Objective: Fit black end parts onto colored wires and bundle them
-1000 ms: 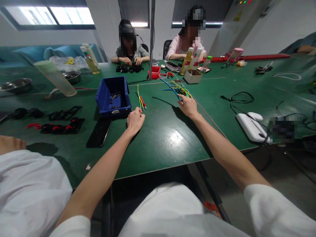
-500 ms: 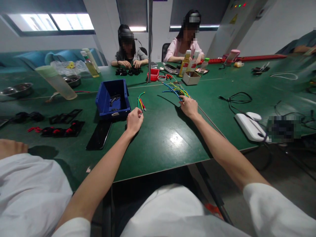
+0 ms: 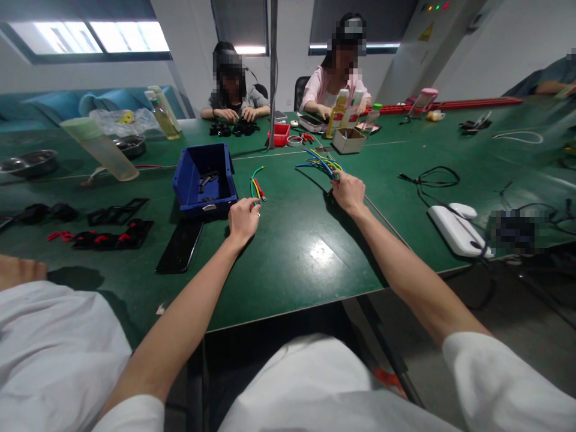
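Note:
My left hand (image 3: 244,222) rests on the green table with its fingers pinched together at the near end of a few short wires (image 3: 254,185), green, yellow and red. A small metal terminal shows at the fingertips. To the right, my right hand (image 3: 349,191) has its fingers closed on the near part of a bundle of blue, yellow and green wires (image 3: 321,161). The far ends of that bundle fan out away from me to the left. My fingers hide the gripped part of both sets of wires.
A blue bin (image 3: 204,180) with dark small parts stands left of my left hand, beside a black phone (image 3: 179,246). Black and red parts (image 3: 112,235) lie farther left. A white device (image 3: 456,231) and cables lie right. Two people sit opposite; another person's sleeve is at left.
My right hand has moved slightly right and its fingers have closed around the wire bundle, where the index finger was stretched over it before. My left hand has barely shifted.

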The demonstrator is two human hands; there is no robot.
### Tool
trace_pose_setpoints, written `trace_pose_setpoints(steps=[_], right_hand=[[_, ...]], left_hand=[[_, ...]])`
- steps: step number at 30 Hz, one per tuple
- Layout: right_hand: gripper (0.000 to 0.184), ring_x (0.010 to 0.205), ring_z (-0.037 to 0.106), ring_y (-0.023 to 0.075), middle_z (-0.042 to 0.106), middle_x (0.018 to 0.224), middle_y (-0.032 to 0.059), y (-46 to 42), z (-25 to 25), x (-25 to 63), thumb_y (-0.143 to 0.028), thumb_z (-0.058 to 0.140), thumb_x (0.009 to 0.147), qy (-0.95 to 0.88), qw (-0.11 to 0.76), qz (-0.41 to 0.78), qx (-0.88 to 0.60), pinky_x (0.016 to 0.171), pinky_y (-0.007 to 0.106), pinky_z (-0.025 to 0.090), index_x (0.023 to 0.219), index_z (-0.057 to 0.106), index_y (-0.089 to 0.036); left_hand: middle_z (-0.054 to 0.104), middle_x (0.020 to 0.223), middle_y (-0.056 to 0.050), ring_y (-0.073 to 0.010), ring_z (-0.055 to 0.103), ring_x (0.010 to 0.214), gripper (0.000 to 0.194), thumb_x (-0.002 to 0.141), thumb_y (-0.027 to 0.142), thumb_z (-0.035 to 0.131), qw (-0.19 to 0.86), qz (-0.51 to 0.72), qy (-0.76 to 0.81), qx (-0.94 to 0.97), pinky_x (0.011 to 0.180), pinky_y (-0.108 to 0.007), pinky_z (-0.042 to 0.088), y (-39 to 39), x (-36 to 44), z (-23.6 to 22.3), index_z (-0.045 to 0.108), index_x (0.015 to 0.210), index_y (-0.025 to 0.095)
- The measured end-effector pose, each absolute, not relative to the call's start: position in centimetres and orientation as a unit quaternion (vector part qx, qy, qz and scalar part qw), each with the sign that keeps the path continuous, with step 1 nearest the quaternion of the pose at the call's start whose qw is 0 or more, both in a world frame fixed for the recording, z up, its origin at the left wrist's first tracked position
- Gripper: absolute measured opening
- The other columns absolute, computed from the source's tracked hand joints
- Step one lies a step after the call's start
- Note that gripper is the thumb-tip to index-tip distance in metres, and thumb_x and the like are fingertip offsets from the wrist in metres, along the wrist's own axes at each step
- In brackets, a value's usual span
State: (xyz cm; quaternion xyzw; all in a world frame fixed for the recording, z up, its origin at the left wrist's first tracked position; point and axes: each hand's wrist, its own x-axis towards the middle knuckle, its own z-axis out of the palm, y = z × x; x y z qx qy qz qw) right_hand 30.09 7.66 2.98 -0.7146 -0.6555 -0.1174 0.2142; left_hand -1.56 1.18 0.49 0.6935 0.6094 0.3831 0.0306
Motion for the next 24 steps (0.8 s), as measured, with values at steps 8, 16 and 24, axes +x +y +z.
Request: trace_pose_setpoints(steps=[8, 16, 24], right_hand=[[0.036, 0.091, 0.066, 0.0294, 0.073, 0.106, 0.0146, 7.5, 3.3, 30.3, -0.031, 0.049, 0.093, -0.644, 0.219, -0.123, -0.723, 0.072, 0.034, 0.043, 0.123, 0.063, -0.019], [0.035, 0.092, 0.067, 0.0307, 0.073, 0.106, 0.0164, 7.5, 3.4, 30.5, -0.031, 0.049, 0.093, -0.633, 0.219, -0.13, -0.731, 0.073, 0.035, 0.043, 0.122, 0.065, -0.018], [0.033, 0.092, 0.067, 0.0299, 0.073, 0.104, 0.0174, 7.4, 3.7, 30.6, -0.029, 0.048, 0.093, -0.621, 0.209, -0.136, -0.743, 0.074, 0.034, 0.044, 0.112, 0.072, -0.016]], left_hand=[[0.075, 0.097, -0.004, -0.0187, 0.068, 0.089, 0.019, 0.089, 0.033, 0.06, 0.035, 0.316, 0.636, 0.703, 0.08, -0.028, 0.047, 0.8, -1.5, 1.2, 0.074, 0.096, 0.024], [0.074, 0.103, -0.007, -0.0244, 0.068, 0.096, 0.036, 0.096, 0.047, 0.043, 0.001, 0.217, 0.671, 0.709, 0.08, -0.033, 0.047, 0.1, -1.4, 2.3, 0.071, 0.109, 0.028], [0.066, 0.114, -0.008, -0.027, 0.066, 0.098, 0.04, 0.093, 0.051, 0.046, -0.004, 0.133, 0.676, 0.724, 0.081, -0.036, 0.049, -0.1, -1.2, 2.5, 0.066, 0.116, 0.025]])
